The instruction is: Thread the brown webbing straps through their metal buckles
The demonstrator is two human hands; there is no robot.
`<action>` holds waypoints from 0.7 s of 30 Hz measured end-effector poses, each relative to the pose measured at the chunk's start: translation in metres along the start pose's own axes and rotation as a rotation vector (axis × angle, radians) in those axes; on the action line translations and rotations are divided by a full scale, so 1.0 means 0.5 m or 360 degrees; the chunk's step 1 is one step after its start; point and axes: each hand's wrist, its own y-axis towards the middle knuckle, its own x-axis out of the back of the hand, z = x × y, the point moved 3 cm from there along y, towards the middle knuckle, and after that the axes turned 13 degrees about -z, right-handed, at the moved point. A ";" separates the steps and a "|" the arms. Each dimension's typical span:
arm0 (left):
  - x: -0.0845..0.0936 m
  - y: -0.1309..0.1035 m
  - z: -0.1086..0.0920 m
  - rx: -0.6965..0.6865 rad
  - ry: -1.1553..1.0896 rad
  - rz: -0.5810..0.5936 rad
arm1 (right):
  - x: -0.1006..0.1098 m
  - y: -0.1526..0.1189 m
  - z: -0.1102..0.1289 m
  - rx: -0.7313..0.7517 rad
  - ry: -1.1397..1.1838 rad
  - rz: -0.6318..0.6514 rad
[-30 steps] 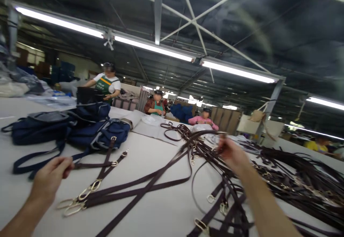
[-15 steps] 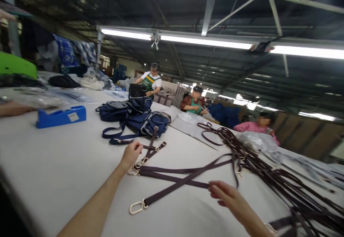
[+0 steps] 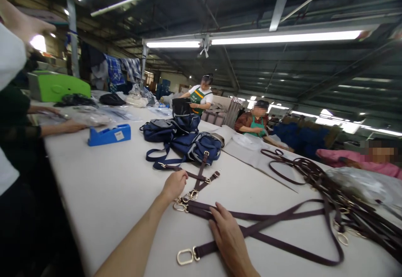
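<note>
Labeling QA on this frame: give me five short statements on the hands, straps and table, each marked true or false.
1. The right hand lies flat on the dark straps. True.
2. The left hand holds the tape dispenser. False: the dispenser stands apart, farther up the table; the left hand is at the gold clips at the strap ends.
3. Navy bags lie beyond the left hand. True.
4. The nearest strap ends in a gold ring. True.
5. The table is bare on the right. False: a pile of straps lies there.
</note>
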 end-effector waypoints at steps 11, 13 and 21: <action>-0.001 -0.006 -0.026 -0.0058 -0.0097 0.0074 | 0.089 0.004 0.033 0.0073 0.0202 0.0371; -0.010 -0.011 -0.034 -0.0058 -0.0182 0.0161 | 0.101 0.005 0.040 0.0088 0.0358 0.0475; -0.063 -0.046 -0.059 0.0079 -0.0514 0.0647 | 0.091 -0.004 0.105 0.0241 0.0241 0.0592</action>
